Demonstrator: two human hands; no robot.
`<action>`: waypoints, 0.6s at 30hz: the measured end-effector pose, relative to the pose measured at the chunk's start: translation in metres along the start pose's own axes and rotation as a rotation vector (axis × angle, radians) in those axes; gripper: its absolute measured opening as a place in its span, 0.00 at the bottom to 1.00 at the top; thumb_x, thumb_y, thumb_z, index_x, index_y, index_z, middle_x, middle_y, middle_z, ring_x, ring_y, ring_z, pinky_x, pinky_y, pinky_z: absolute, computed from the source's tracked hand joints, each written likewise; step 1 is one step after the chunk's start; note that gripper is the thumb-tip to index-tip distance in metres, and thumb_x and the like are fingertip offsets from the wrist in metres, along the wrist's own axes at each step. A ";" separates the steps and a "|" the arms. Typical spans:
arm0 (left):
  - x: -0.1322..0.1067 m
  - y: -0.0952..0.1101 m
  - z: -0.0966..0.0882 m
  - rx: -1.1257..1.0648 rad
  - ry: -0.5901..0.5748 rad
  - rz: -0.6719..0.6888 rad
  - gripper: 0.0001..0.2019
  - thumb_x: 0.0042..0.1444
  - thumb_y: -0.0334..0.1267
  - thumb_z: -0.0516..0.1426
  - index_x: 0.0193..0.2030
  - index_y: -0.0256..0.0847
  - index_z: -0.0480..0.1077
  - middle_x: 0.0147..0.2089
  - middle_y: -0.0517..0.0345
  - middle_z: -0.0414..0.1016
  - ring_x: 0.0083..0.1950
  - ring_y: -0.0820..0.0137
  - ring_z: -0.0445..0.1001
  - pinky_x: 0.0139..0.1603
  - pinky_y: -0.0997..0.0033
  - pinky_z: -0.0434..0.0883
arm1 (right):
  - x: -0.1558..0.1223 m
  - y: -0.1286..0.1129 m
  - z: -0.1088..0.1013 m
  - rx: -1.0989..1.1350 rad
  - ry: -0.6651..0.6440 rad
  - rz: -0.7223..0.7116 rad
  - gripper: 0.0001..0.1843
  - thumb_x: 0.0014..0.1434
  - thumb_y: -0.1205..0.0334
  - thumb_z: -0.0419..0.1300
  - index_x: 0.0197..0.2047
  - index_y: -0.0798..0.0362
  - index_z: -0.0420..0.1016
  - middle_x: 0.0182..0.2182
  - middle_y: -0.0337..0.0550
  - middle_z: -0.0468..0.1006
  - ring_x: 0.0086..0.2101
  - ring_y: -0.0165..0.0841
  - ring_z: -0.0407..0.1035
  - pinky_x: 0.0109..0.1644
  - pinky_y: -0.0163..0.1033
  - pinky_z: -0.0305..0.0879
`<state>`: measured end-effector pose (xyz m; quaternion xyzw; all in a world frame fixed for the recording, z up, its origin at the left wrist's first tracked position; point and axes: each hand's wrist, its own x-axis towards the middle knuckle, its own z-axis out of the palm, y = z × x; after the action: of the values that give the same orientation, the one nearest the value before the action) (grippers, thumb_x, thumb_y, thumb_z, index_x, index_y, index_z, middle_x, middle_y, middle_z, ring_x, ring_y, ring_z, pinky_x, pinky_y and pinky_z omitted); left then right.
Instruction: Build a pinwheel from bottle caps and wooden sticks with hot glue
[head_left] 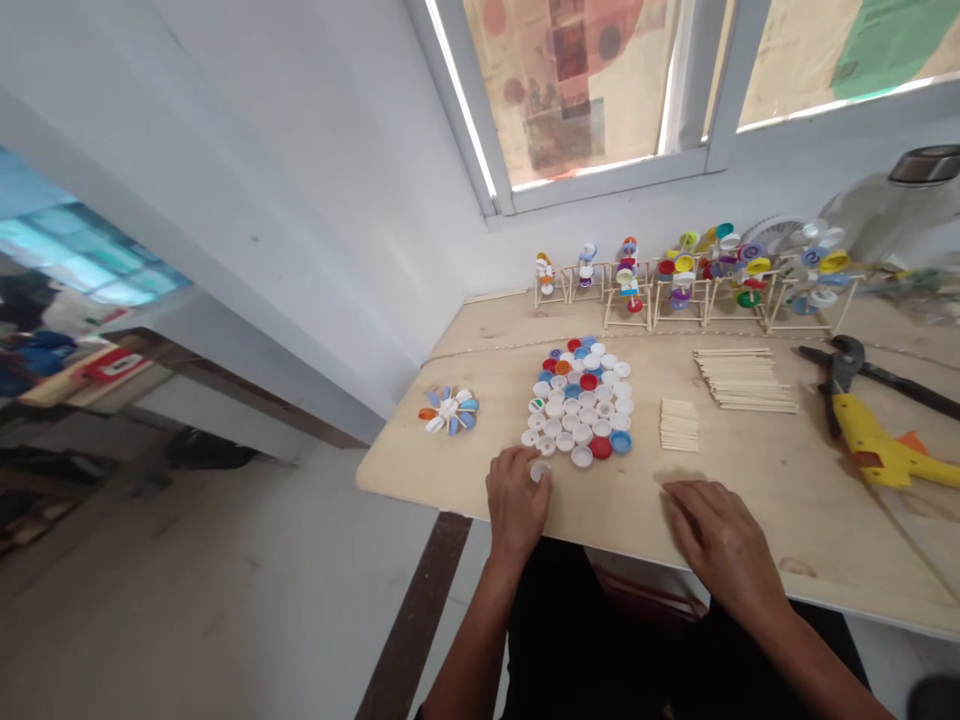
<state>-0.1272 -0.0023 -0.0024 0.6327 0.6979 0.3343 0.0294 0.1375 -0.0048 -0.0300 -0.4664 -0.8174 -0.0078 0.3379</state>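
My left hand (516,497) rests on the plywood board (757,480), its fingers pinched around a white bottle cap (540,470) at the near edge of a cluster of bottle caps (581,400), mostly white with some red and blue. My right hand (716,537) lies flat on the board near its front edge, fingers stretched out, holding nothing. A short stack of small wooden sticks (679,424) lies just beyond the right hand.
A flower made of caps (448,410) lies at the board's left. Longer sticks (742,378) are stacked at mid-right. A yellow glue gun (877,445) and pliers (851,358) lie far right. Several stick-and-cap models (682,280) line the wall under the window.
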 end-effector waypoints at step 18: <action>-0.007 0.032 0.003 0.131 0.114 0.123 0.05 0.54 0.30 0.57 0.32 0.44 0.73 0.43 0.49 0.73 0.49 0.56 0.67 0.48 0.54 0.63 | 0.004 -0.005 -0.005 0.022 -0.031 0.004 0.10 0.62 0.65 0.53 0.46 0.55 0.71 0.40 0.48 0.77 0.39 0.38 0.69 0.45 0.44 0.62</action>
<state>-0.0965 -0.0082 0.0085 0.6548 0.6787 0.3246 -0.0725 0.1352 -0.0063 -0.0229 -0.4644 -0.8216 0.0092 0.3305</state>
